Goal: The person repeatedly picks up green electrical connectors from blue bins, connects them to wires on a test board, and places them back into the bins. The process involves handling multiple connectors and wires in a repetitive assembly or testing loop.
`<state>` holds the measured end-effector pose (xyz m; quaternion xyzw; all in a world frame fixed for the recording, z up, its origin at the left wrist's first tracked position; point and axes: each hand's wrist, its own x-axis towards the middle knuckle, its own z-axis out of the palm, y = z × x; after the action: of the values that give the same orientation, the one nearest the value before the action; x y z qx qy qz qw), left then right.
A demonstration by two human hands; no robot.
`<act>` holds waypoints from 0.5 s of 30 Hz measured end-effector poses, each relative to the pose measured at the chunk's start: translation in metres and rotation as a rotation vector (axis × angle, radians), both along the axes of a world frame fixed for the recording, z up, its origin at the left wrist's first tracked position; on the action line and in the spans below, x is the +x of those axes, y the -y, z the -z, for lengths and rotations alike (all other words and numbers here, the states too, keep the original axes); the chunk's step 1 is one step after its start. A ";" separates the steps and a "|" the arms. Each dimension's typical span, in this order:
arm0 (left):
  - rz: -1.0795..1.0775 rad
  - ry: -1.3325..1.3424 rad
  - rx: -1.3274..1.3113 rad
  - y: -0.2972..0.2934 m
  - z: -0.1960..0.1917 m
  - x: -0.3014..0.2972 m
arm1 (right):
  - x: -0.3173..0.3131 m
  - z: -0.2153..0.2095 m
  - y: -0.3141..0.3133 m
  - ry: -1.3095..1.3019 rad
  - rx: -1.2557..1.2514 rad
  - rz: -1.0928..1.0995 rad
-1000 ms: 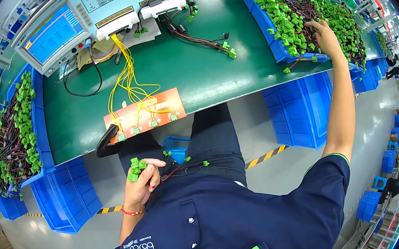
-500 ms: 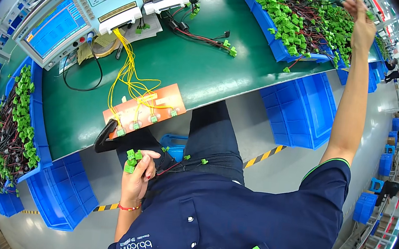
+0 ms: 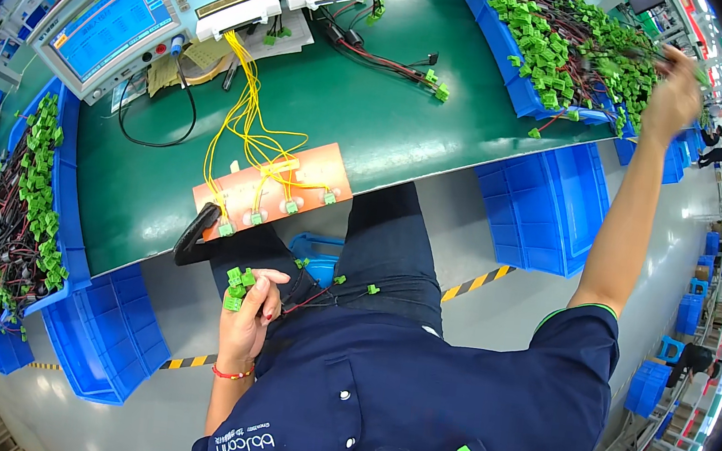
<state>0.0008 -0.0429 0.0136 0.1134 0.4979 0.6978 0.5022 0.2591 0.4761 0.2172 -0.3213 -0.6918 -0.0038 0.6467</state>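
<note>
My left hand [image 3: 249, 313] is closed in front of my body, fingers curled round green connectors [image 3: 238, 286] of a wire harness. Its thin red and black wires [image 3: 303, 304] trail across my lap, with more small green connectors [image 3: 373, 289] at their ends. Far out to the right, my right hand [image 3: 674, 96] is raised over the blue bin [image 3: 519, 90] heaped with harnesses. Its fingers look pinched on a harness, seen only as a dark smear [image 3: 637, 54]; motion blurs the details. Several green connectors [image 3: 292, 207] sit along the edge of an orange board [image 3: 319, 167].
Yellow wires [image 3: 244, 114] run from the board to a tester with a screen [image 3: 117, 24]. Black cables [image 3: 379, 63] lie on the green table [image 3: 442, 137]. Another full blue bin [image 3: 62, 191] stands left. Blue crates [image 3: 541, 206] [image 3: 106, 335] are below the table edge.
My right hand has moved down and a little to the right beside the bin. The view has shifted slightly. My left hand keeps its hold on the connectors.
</note>
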 end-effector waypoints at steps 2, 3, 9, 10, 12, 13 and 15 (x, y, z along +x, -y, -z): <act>-0.005 -0.004 0.011 0.001 0.004 -0.001 | 0.018 -0.026 0.017 -0.134 0.343 0.122; -0.008 -0.007 0.017 0.001 0.006 -0.001 | 0.023 -0.036 0.031 -0.165 0.431 0.106; 0.028 -0.073 0.059 -0.015 0.007 0.007 | 0.001 0.001 0.125 0.083 0.288 -0.094; 0.056 -0.104 0.039 -0.020 0.008 0.008 | -0.009 0.016 0.133 0.042 0.085 -0.156; 0.097 -0.135 0.032 -0.024 0.002 0.010 | 0.001 0.047 0.123 -0.289 -0.238 -0.362; 0.107 -0.153 0.035 -0.026 0.001 0.009 | 0.017 0.058 0.116 -0.425 -0.368 -0.400; 0.110 -0.167 0.032 -0.024 0.002 0.007 | 0.044 0.089 0.113 -0.569 -0.473 -0.467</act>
<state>0.0080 -0.0185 0.0118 0.2065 0.5200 0.6650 0.4947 0.3033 0.3634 0.1286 -0.2839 -0.5218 0.3898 0.7037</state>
